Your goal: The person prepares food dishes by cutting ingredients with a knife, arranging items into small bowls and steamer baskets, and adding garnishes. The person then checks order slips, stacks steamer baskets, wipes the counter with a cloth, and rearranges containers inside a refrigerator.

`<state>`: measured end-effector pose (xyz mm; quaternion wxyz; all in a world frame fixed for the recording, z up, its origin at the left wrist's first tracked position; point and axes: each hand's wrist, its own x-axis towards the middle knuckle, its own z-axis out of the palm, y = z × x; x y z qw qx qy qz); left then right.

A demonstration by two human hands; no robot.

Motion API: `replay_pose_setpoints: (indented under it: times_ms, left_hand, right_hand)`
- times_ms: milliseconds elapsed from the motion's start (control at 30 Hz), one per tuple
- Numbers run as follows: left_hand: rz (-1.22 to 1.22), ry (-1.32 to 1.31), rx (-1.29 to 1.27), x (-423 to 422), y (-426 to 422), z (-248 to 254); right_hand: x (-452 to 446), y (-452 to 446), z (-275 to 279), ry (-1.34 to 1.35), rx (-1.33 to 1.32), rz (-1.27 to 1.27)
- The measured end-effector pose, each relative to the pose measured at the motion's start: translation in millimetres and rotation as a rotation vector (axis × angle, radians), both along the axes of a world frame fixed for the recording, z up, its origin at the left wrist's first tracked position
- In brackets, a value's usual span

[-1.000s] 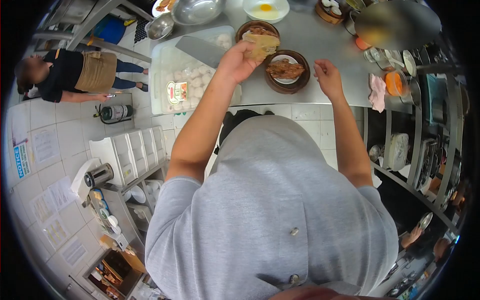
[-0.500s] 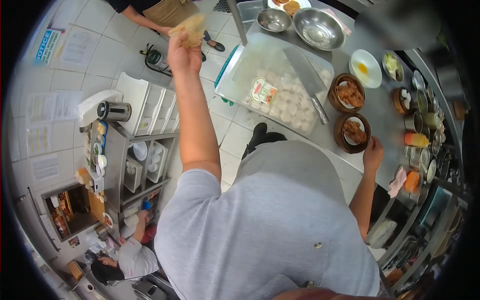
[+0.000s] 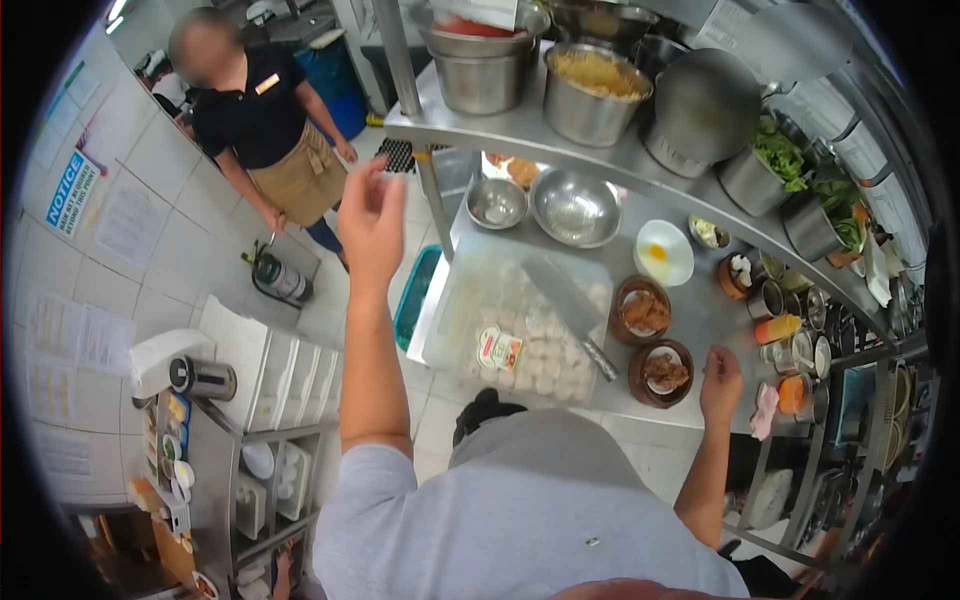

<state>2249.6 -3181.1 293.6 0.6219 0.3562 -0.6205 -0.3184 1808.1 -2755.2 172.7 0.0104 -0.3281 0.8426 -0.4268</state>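
My left hand is raised at the left of the steel counter, fingers apart and somewhat curled, holding nothing visible. My right hand hangs over the counter's front edge, fingers loosely bent and empty, just right of a round brown steamer with browned food on a white dish. Behind that steamer stands a second steamer with similar food. A large knife lies across the lidded clear container of white balls, its handle toward the steamers.
Metal bowls and a white bowl with yolk stand behind. Pots of food line the upper shelf. A person in a tan apron stands at the left, by a fire extinguisher. Jars and a pink cloth lie right.
The flat yellowish piece has gone from my left hand, which is now open. My right hand has come off the nearer steamer's side. The view has turned and shows the upper shelf.
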Motion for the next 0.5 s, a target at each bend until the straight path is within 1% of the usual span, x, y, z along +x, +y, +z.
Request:
replay_pose_setpoints:
  times_ms: [33,67,100,133,167,200,233,300,333,367,433,500]
  left_hand:
    - [-0.038,-0.046,-0.100,-19,12,53]
    - [-0.071,-0.094,-0.199,-34,16,92]
    - [-0.066,-0.092,-0.216,-46,15,117]
    - [-0.001,-0.284,-0.278,-58,11,138]
    - [0.066,-0.473,-0.341,-67,6,153]
    - [0.065,-0.470,-0.359,-74,-3,160]
    - [0.081,-0.471,-0.341,-80,-13,160]
    - [0.091,-0.478,-0.349,-89,-23,159]
    - [0.082,-0.418,-0.402,-91,-27,158]
    - [0.071,-0.360,-0.452,-92,-26,161]
    - [0.064,-0.351,-0.444,-92,-21,162]
    - [0.011,-0.277,-0.407,-87,-20,158]
  right_hand:
    - [8,-9,15,0.006,-0.021,0.001]
    - [15,-19,31,0.019,-0.029,0.026]
    - [23,-29,44,0.031,-0.036,0.051]
    - [31,-37,54,0.033,-0.052,0.052]
    - [39,-45,63,0.104,-0.123,0.143]
    - [48,-51,73,0.176,-0.193,0.231]
    - [59,-54,85,0.176,-0.207,0.220]
    - [82,-63,110,0.047,-0.255,0.282]
    - [88,-66,117,0.029,-0.301,0.324]
    - [91,-66,125,0.020,-0.319,0.316]
    - [93,-68,146,0.064,-0.262,0.462]
    - [94,-73,164,0.098,-0.289,0.515]
